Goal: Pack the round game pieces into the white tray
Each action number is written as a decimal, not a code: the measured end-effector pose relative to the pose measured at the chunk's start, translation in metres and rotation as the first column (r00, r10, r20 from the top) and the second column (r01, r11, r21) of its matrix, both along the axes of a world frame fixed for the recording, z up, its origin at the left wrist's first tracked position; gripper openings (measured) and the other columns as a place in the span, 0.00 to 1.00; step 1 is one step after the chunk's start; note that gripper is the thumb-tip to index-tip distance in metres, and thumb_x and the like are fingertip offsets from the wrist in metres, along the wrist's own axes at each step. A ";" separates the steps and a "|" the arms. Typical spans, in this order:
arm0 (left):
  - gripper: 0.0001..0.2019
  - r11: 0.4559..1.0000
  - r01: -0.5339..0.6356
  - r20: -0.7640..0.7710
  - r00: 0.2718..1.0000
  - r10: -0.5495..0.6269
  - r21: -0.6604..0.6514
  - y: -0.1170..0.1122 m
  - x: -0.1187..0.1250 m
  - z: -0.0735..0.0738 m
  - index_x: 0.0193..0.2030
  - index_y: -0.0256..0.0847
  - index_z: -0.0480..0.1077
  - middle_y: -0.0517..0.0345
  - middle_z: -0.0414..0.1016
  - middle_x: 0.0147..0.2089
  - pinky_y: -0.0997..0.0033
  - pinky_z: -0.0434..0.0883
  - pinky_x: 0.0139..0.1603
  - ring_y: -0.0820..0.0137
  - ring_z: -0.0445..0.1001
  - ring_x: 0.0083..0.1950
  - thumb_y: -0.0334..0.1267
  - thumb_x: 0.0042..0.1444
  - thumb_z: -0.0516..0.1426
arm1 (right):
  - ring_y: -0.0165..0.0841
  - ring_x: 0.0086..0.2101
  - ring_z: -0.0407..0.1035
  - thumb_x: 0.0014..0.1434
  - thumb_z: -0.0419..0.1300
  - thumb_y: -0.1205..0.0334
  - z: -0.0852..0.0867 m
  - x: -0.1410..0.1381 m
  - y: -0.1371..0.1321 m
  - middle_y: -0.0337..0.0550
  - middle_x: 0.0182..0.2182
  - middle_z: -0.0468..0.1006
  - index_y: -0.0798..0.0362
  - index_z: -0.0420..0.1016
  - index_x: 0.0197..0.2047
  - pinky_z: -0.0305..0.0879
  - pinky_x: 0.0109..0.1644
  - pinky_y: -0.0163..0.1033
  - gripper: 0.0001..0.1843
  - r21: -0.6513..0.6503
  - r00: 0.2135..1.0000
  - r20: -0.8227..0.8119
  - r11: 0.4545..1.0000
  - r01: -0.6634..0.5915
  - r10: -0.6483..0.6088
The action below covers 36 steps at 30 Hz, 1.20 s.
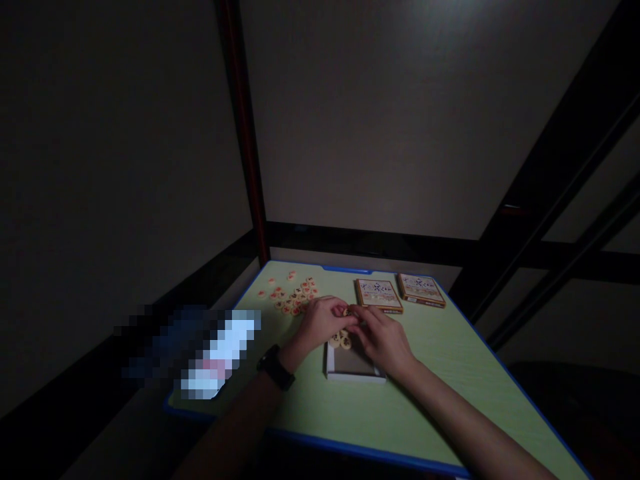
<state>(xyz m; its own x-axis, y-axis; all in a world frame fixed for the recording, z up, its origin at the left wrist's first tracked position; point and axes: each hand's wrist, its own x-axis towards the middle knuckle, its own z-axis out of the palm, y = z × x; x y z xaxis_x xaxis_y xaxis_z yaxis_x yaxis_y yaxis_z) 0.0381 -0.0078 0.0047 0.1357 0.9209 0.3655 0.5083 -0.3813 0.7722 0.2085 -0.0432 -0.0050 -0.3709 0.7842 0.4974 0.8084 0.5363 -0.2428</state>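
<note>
My left hand point(320, 323), with a dark watch on its wrist, and my right hand point(387, 337) meet above a shallow open box point(353, 363). Between their fingertips is a round Chinese chess piece point(347, 311) with a dark character, and both hands are pinched on it. More wooden pieces point(341, 341) lie together in the far left part of the box, partly covered by my hands. Beyond my left hand, a loose heap of Chinese chess pieces point(297, 297) with red and dark characters spreads over the table.
Two flat printed boxes point(379, 294) point(421, 289) lie at the back right of the green, blue-edged table point(450, 373). A blurred-out bright phone-like object point(223, 353) is at the left edge. Walls point(360, 133) stand close behind and to the left.
</note>
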 end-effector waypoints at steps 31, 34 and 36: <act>0.11 0.967 0.229 0.280 0.941 -0.190 -0.112 0.033 -0.020 -0.010 0.40 0.36 0.77 0.53 0.80 0.36 0.71 0.74 0.43 0.69 0.77 0.39 0.42 0.59 0.58 | 0.35 0.35 0.71 0.52 0.64 0.71 0.004 -0.004 0.001 0.42 0.35 0.79 0.52 0.79 0.43 0.63 0.40 0.36 0.14 -0.285 0.971 -0.064 0.928 -0.240 0.232; 0.08 0.981 0.106 0.172 0.982 -0.078 -0.160 0.038 -0.024 -0.020 0.36 0.38 0.76 0.57 0.78 0.30 0.74 0.72 0.37 0.70 0.76 0.34 0.39 0.57 0.58 | 0.35 0.37 0.72 0.52 0.63 0.71 0.003 -0.004 0.001 0.43 0.37 0.81 0.52 0.79 0.46 0.65 0.43 0.37 0.16 -0.298 0.969 -0.075 0.922 -0.248 0.237; 0.06 0.987 0.031 0.053 0.998 -0.022 -0.159 0.039 -0.027 -0.025 0.33 0.40 0.76 0.60 0.77 0.27 0.76 0.71 0.34 0.71 0.75 0.32 0.38 0.54 0.58 | 0.36 0.39 0.73 0.52 0.63 0.71 0.003 -0.004 0.001 0.44 0.39 0.81 0.52 0.79 0.48 0.66 0.44 0.37 0.18 -0.299 0.968 -0.078 0.921 -0.251 0.238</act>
<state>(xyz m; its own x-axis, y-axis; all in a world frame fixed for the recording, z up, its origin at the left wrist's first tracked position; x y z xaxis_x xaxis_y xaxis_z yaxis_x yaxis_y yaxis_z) 0.0114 0.0309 -0.0206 0.1456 0.9644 0.2207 0.4578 -0.2634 0.8491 0.2046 -0.0419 -0.0020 -0.5554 0.7873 0.2678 0.6481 0.6116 -0.4539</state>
